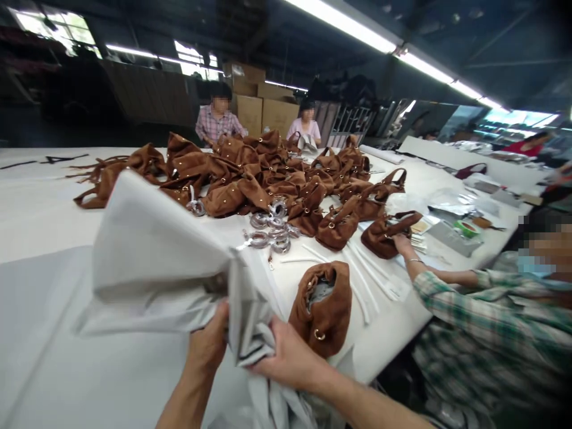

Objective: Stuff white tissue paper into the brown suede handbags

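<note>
Both of my hands are closed on a pale grey-white sheet-like bag [156, 262] that looks like paper or thin plastic. My left hand [212, 333] grips its lower middle, below a broad, puffed-out part. At the gathered end my right hand [290, 354] pinches the crumpled folds, which hang down towards the table edge. Just beyond my right hand stands a brown suede handbag [330, 310] with a gold ring on its side and grey stuffing showing in its opening. Part of my left hand's fingers is hidden behind the material.
A large heap of brown handbags [241, 179] covers the far part of the white table [36, 220]. Wrapped strap coils [272, 229] and white strips [364, 274] lie nearer. At right, a co-worker in a checked shirt [482, 298] touches another handbag [388, 235]. Two people sit opposite.
</note>
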`<state>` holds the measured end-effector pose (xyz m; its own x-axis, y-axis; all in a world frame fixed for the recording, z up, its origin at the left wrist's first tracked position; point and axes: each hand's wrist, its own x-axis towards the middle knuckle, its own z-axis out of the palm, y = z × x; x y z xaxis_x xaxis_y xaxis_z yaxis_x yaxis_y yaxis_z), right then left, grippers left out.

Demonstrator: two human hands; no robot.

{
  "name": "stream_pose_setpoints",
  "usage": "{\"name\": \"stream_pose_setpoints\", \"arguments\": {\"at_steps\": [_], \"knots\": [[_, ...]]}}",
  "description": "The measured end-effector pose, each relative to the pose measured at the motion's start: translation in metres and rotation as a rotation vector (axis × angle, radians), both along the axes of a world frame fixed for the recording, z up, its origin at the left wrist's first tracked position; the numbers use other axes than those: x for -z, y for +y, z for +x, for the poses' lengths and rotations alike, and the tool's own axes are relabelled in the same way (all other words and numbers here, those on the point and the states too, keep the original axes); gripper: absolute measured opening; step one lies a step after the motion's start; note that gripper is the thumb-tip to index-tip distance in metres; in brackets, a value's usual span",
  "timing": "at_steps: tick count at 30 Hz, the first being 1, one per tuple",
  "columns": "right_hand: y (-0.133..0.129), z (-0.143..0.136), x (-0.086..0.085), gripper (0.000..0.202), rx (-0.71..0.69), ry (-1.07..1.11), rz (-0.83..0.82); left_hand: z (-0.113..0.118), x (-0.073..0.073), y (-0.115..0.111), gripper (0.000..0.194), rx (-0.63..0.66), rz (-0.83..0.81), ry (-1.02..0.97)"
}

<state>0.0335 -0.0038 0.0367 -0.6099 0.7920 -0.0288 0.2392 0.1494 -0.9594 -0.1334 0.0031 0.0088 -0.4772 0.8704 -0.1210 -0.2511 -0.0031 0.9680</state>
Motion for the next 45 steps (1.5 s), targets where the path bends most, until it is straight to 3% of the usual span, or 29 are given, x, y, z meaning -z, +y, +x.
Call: {"name": "stream_pose_setpoints", "arguments": {"at_steps": [3, 4, 5, 6, 8, 11, 14, 17, 19, 22, 25, 26, 28, 31, 34, 39, 42, 45], "knots": [[-0.008, 0.061, -0.008, 0.035, 0.338, 0.127, 0.001, 0.032, -0.021, 0.033, 0.066, 0.872, 0.303, 0.141], [-0.009, 0.088, -0.012, 0.033, 0.497, 0.116, 0.014, 0.043, -0.023, 0.045, 0.078, 1.086, 0.364, 0.148], [-0.01, 0.118, -0.015, 0.034, 0.678, 0.088, 0.028, 0.054, -0.023, 0.057, 0.082, 1.196, 0.384, 0.162], [-0.011, 0.148, -0.017, 0.038, 0.852, 0.058, 0.031, 0.066, -0.019, 0.067, 0.079, 1.221, 0.376, 0.214], [-0.014, 0.206, -0.017, 0.043, 1.059, -0.011, -0.004, 0.092, -0.004, 0.081, 0.066, 1.204, 0.36, 0.45], [-0.015, 0.266, -0.004, 0.041, 1.095, -0.019, -0.142, 0.132, 0.026, 0.081, 0.052, 1.172, 0.537, 0.922], [-0.006, 0.279, 0.02, 0.041, 0.986, 0.063, -0.355, 0.168, 0.053, 0.057, 0.028, 0.994, 0.722, 1.18], [0.01, 0.26, 0.044, 0.043, 0.825, 0.114, -0.459, 0.186, 0.07, 0.024, 0.03, 0.876, 0.7, 1.199], [0.019, 0.246, 0.053, 0.046, 0.68, 0.118, -0.443, 0.184, 0.071, 0.007, 0.034, 0.887, 0.705, 1.154], [0.026, 0.246, 0.052, 0.048, 0.538, -0.025, -0.324, 0.161, 0.056, -0.003, 0.032, 0.842, 0.674, 0.961], [0.027, 0.268, 0.032, 0.035, 0.505, -0.301, -0.084, 0.135, 0.034, 0.01, 0.026, 0.598, 0.383, 0.807], [0.027, 0.275, 0.025, 0.03, 0.497, -0.37, -0.012, 0.13, 0.029, 0.017, 0.021, 0.542, 0.275, 0.842], [0.027, 0.283, 0.011, 0.024, 0.495, -0.446, 0.071, 0.129, 0.025, 0.035, 0.02, 0.552, 0.105, 1.019], [0.03, 0.267, 0.007, 0.024, 0.45, -0.429, 0.066, 0.142, 0.029, 0.058, 0.046, 0.666, -0.084, 1.241], [0.037, 0.228, 0.018, 0.029, 0.366, -0.292, 0.021, 0.157, 0.038, 0.073, 0.051, 0.648, -0.175, 1.323], [0.045, 0.174, 0.039, 0.034, 0.314, -0.127, 0.027, 0.149, 0.049, 0.084, 0.026, 0.663, -0.172, 1.284], [0.045, 0.161, 0.049, 0.037, 0.241, -0.122, 0.138, 0.134, 0.054, 0.085, 0.015, 0.671, -0.135, 1.212], [0.044, 0.156, 0.058, 0.033, 0.232, -0.213, 0.212, 0.124, 0.06, 0.081, 0.02, 0.602, -0.118, 1.111]]}}
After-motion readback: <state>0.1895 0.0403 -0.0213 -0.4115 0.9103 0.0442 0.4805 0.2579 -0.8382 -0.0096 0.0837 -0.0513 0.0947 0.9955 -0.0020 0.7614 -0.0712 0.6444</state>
